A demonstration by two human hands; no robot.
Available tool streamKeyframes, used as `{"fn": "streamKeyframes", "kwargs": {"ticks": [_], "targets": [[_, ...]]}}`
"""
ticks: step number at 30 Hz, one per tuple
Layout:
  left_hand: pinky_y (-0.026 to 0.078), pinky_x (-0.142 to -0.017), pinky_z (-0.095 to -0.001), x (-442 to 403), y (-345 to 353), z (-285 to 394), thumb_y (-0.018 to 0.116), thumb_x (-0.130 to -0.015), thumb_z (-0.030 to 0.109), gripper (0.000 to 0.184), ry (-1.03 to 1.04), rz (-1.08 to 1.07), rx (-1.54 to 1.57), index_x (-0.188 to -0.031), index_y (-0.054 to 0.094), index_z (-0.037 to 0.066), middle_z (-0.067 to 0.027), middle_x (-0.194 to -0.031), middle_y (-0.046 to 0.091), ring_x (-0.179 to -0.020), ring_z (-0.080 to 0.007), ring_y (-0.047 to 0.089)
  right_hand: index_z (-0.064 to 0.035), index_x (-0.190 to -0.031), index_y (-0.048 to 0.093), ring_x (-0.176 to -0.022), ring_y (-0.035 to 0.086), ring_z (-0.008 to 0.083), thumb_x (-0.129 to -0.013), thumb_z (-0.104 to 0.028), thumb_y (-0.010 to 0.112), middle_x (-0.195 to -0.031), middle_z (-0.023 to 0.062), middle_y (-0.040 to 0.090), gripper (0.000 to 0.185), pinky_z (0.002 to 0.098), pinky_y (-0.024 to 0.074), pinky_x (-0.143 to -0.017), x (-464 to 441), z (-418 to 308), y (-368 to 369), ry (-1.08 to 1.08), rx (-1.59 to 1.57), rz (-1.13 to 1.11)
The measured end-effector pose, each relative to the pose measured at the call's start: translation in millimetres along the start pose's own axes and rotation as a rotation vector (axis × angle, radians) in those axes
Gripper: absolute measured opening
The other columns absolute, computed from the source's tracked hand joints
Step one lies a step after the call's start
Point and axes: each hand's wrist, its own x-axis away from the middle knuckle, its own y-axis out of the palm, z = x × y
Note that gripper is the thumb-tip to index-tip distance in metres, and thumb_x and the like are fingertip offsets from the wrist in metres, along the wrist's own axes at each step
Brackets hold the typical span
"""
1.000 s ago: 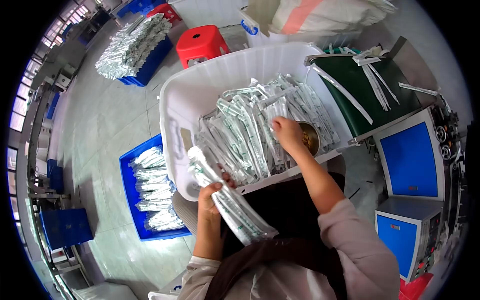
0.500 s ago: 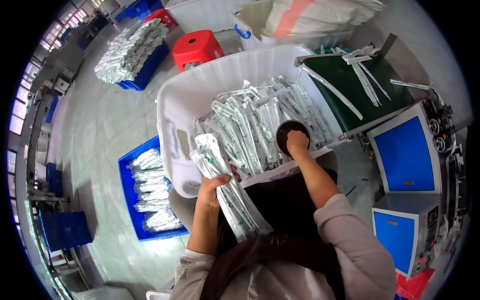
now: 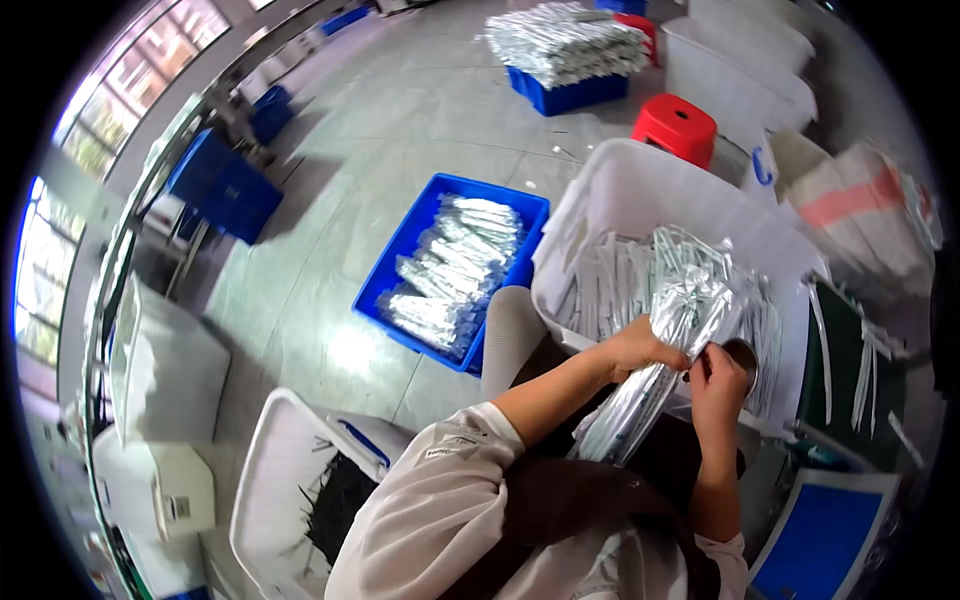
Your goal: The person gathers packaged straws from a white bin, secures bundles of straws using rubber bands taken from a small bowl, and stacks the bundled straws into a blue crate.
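My left hand [image 3: 645,345] is wrapped round a bundle of long, thin packets [image 3: 632,408] in shiny silver-white wrapping, which lies tilted over my lap and the near edge of a white tub. My right hand [image 3: 718,382] is closed beside the bundle, thumb and fingers pinched at its side; what they pinch is too small to make out. Just behind that hand shows a brown round object [image 3: 742,358], partly hidden, perhaps a tape roll. More loose packets [image 3: 610,285] fill the white tub [image 3: 625,180] in front of me.
Left of the tub, a blue crate [image 3: 385,265] holds several bundles. A white bin [image 3: 270,480] with black strips stands at my lower left. Beyond are a red stool [image 3: 675,128] and another blue crate [image 3: 570,95] piled with packets. A green belt [image 3: 845,370] borders the tub's right.
My view has turned left. My right hand, earlier inside the brown round object over the tub, has come to the bundle beside my left hand. The left hand still holds the bundle.
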Motion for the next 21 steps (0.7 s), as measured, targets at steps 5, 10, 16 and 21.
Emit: {"fn": "streamKeyframes", "kwargs": {"ticks": [5, 10, 16, 21], "targets": [[0.044, -0.076, -0.0279, 12, 8, 12, 0.065, -0.055, 0.002, 0.049, 0.066, -0.041, 0.074, -0.101, 0.052, 0.002, -0.007, -0.091, 0.055, -0.086, -0.0166, 0.053, 0.0025, -0.078, 0.056, -0.054, 0.057, 0.0293, -0.071, -0.002, 0.056, -0.061, 0.0171, 0.057, 0.008, 0.0335, 0.0434, -0.051, -10, -9, -17, 0.113, -0.215, -0.051], [0.044, -0.077, -0.0287, 13, 2, 6, 0.065, -0.056, -0.001, 0.048, 0.004, -0.021, 0.094, -0.102, 0.052, 0.001, -0.0074, -0.092, 0.056, -0.087, -0.0178, 0.053, 0.0004, -0.076, 0.056, -0.058, 0.058, 0.0333, -0.071, -0.007, 0.056, -0.064, 0.0168, 0.058, 0.009, 0.0369, 0.0433, -0.051, -19, -17, -27, 0.009, 0.043, -0.125], [0.047, -0.064, -0.0324, 10, -24, -11, 0.07, -0.054, 0.006, 0.056, -0.065, -0.098, 0.266, -0.105, 0.049, 0.0, -0.0117, -0.082, 0.056, -0.074, -0.0224, 0.056, -0.0016, -0.071, 0.055, -0.056, 0.057, 0.0333, -0.072, -0.009, 0.056, -0.063, 0.0168, 0.058, 0.008, 0.0365, 0.0456, -0.052, -34, -7, -20, 0.097, -0.114, -0.18], [0.042, -0.063, -0.0312, -1, -12, -14, 0.073, -0.051, 0.011, 0.061, -0.14, -0.439, 0.426, -0.102, 0.041, 0.004, -0.0068, -0.074, 0.049, -0.068, -0.0195, 0.051, -0.0045, -0.082, 0.047, -0.07, 0.053, 0.0353, -0.072, -0.002, 0.046, -0.076, 0.0159, 0.052, 0.01, 0.0378, 0.0419, -0.06, -89, 84, 48, 0.097, -0.103, -0.056]]}}
